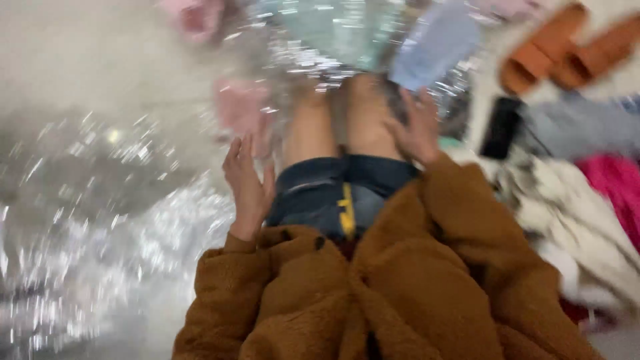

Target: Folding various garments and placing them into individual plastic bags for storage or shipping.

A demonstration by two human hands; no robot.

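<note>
Resting near our bare knees point(340, 113), left hand point(248, 183) hung spread, empty; right hand point(417, 130) lay splayed on the thigh, bracing us amid glittery wrap point(100, 227).

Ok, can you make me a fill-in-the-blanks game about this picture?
1. The person wears a fuzzy coat that is ____ in colour.
2. The left hand is open and holds ____.
3. The right hand rests on the person's ____.
4. The slippers at the top right are ____ in colour.

Missing words: brown; nothing; knee; orange
</note>
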